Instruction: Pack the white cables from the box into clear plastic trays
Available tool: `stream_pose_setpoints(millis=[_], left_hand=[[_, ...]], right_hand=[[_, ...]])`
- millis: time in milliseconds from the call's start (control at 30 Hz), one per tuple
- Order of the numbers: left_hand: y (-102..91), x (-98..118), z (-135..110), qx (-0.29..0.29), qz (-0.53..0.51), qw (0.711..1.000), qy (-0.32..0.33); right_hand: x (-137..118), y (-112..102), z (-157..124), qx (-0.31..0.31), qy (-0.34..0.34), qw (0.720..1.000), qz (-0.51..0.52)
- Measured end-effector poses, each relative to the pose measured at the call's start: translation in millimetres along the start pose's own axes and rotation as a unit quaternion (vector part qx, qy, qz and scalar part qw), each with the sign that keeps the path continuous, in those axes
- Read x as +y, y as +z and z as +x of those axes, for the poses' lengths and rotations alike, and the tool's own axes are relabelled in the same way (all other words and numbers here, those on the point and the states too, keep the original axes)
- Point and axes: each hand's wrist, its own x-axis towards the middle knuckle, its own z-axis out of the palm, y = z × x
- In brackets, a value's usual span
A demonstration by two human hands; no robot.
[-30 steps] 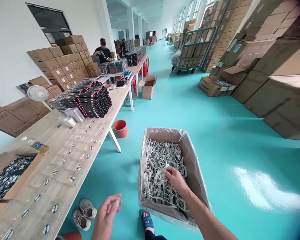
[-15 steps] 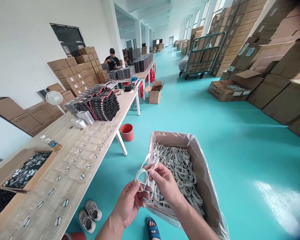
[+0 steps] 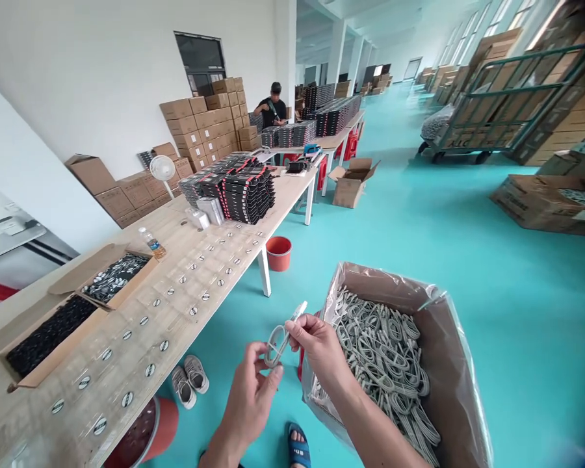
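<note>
Holding 1 coiled cable [image 3: 273, 346], right hand [image 3: 320, 349] pinching, left hand [image 3: 251, 393] (loosely curled)

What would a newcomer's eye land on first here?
Probably the coiled cable pinched in the right hand, with the left hand's fingers at its loop. Next, the lined carton beside the hands, heaped with similar cables, then the stacked black boxes on the long table, against a vivid turquoise floor.
</note>
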Motion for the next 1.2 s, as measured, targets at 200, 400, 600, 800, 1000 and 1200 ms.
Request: stream_pose_setpoints(millis=[200,400,600,800,1000,1200], left_hand=[[-10.9,4,-2,-0.003,-0.054,0.998,-0.026],[-15.7,7,0,-0.012,-0.338,0.935,-0.109],[-16.4,1,3,-0.061,-0.374,0.912,-0.157],[-15.8,-3,7,-0.047,-0.397,0.904,-0.149],[-17.5,-3,15,-0.007,-0.44,0.88,-0.176],[-19.3,-4,15,0.054,-0.395,0.897,-0.193]], right_hand=[[-2,17,3,-0.035,-0.007,0.999,0.001],[7,12,10,0.02,0.003,0.999,0.037],[8,19,14,-0.085,0.003,0.995,-0.051],[-11,17,14,-0.239,-0.008,0.891,-0.386],[-2,20,17,-0.218,-0.102,0.867,-0.436],[22,17,13,-0.026,-0.199,0.873,-0.444]])
